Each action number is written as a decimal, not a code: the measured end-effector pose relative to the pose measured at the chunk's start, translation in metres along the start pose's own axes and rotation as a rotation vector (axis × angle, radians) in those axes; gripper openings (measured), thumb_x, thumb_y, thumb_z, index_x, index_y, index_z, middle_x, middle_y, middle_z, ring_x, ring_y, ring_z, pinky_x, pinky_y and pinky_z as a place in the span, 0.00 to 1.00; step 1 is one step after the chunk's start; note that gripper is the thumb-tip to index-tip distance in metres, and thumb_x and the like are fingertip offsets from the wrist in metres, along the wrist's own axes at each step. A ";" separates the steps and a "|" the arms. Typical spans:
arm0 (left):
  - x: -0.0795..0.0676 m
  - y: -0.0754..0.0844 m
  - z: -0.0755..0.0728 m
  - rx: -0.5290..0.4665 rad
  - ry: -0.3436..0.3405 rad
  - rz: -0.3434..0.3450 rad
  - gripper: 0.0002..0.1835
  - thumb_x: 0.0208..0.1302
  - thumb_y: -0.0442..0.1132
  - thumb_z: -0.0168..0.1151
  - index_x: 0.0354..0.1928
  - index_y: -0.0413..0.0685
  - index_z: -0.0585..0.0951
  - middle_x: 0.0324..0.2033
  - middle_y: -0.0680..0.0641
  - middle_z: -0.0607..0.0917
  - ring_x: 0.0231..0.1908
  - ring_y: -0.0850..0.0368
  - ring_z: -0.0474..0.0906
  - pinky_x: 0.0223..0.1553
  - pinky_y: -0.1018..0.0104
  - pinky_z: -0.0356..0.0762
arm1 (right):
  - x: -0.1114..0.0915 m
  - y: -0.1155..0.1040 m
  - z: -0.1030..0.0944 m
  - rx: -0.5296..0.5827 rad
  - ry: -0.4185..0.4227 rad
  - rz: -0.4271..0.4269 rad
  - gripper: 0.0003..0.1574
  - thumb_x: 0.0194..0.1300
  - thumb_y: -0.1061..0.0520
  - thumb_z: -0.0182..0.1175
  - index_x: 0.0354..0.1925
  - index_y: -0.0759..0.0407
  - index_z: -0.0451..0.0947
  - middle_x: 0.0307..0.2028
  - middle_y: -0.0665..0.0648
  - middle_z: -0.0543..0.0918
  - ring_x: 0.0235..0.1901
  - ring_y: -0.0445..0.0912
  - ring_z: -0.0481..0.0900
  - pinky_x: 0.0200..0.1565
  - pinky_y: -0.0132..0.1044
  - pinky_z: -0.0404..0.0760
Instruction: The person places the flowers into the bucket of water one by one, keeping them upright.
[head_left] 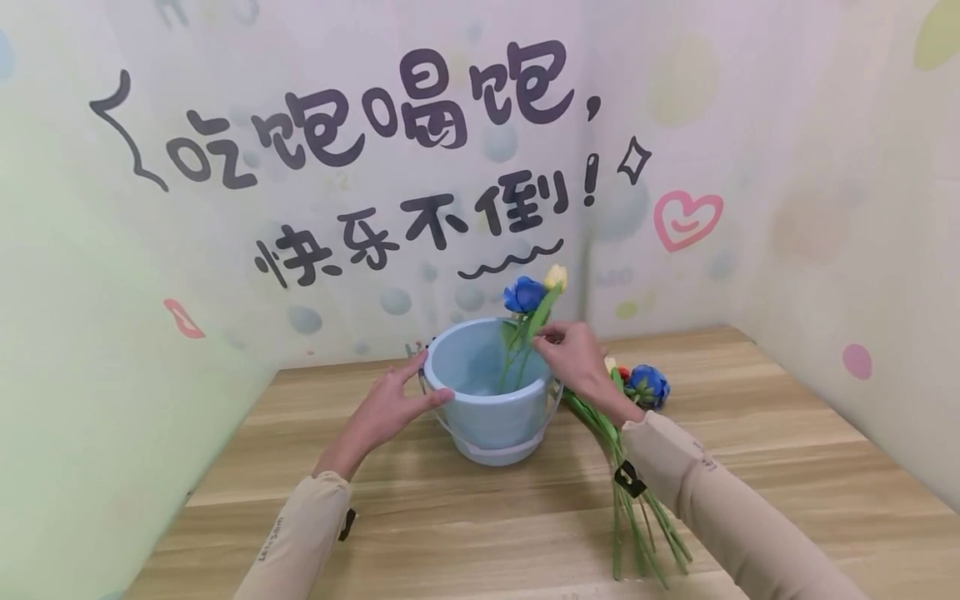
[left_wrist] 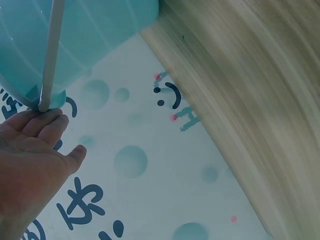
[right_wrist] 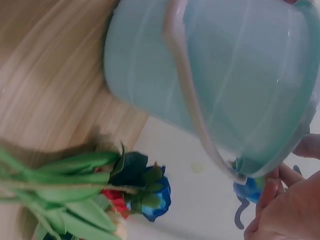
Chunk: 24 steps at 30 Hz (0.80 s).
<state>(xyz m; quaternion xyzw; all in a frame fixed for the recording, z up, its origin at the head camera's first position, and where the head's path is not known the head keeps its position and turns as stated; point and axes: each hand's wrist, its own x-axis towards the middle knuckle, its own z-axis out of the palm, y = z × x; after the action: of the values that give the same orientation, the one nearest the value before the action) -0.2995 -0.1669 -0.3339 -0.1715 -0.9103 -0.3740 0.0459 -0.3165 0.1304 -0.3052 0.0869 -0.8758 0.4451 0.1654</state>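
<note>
A light blue bucket with a thin white handle stands on the wooden table. My left hand rests against its left rim, fingers fairly straight on the far side and thumb spread along the front. Over the right side of the rim, my right hand pinches the leafy stem of a yellow tulip. A blue flower leans close beside it, its stem inside the bucket. In the right wrist view, the bucket wall partly hides what the fingers hold.
Right of the bucket, under my right forearm, lies a bunch of long green stems. Its heads include a blue flower and a red one. A printed wall with dark lettering rises behind the table.
</note>
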 end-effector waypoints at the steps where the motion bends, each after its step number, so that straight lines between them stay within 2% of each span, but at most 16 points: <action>1: 0.000 0.000 0.000 0.001 0.002 0.000 0.51 0.63 0.66 0.68 0.81 0.49 0.61 0.77 0.40 0.61 0.75 0.24 0.45 0.70 0.26 0.46 | 0.000 0.001 -0.002 -0.004 0.001 -0.003 0.19 0.71 0.57 0.61 0.53 0.67 0.86 0.46 0.64 0.88 0.50 0.58 0.83 0.61 0.65 0.62; 3: 0.001 0.000 -0.001 0.002 0.005 0.001 0.51 0.64 0.65 0.69 0.81 0.49 0.61 0.77 0.39 0.61 0.75 0.24 0.45 0.70 0.25 0.47 | -0.001 0.003 -0.006 0.006 0.001 -0.004 0.19 0.72 0.57 0.60 0.54 0.68 0.85 0.47 0.65 0.88 0.50 0.58 0.83 0.61 0.62 0.67; 7: 0.001 0.000 -0.001 0.003 0.003 -0.002 0.51 0.64 0.65 0.68 0.81 0.49 0.61 0.77 0.40 0.61 0.75 0.23 0.45 0.69 0.25 0.48 | -0.003 0.011 -0.014 0.064 -0.013 0.015 0.19 0.74 0.57 0.59 0.55 0.69 0.84 0.47 0.65 0.87 0.48 0.56 0.83 0.50 0.49 0.83; 14: 0.002 -0.001 0.000 -0.001 -0.001 -0.007 0.52 0.63 0.67 0.68 0.81 0.50 0.60 0.77 0.41 0.60 0.75 0.24 0.44 0.70 0.26 0.47 | -0.009 0.030 -0.025 0.150 0.009 0.029 0.18 0.76 0.56 0.59 0.55 0.68 0.83 0.47 0.65 0.86 0.45 0.54 0.81 0.44 0.38 0.79; 19: 0.003 -0.002 0.001 -0.003 -0.005 -0.004 0.52 0.64 0.67 0.68 0.81 0.51 0.60 0.78 0.41 0.60 0.75 0.24 0.43 0.70 0.25 0.46 | -0.013 0.042 -0.033 0.208 0.012 0.054 0.20 0.77 0.55 0.60 0.54 0.70 0.82 0.47 0.66 0.85 0.43 0.52 0.79 0.40 0.33 0.78; 24: 0.004 -0.003 0.001 -0.008 -0.009 -0.005 0.52 0.64 0.67 0.67 0.81 0.51 0.59 0.78 0.41 0.59 0.76 0.24 0.42 0.69 0.24 0.46 | -0.017 0.054 -0.041 0.219 0.025 0.078 0.21 0.76 0.54 0.60 0.53 0.72 0.82 0.44 0.65 0.86 0.39 0.44 0.78 0.39 0.31 0.78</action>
<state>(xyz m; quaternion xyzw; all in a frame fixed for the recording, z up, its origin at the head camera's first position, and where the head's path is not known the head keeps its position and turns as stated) -0.3040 -0.1669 -0.3361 -0.1712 -0.9093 -0.3771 0.0403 -0.3079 0.1954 -0.3299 0.0650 -0.8225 0.5452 0.1484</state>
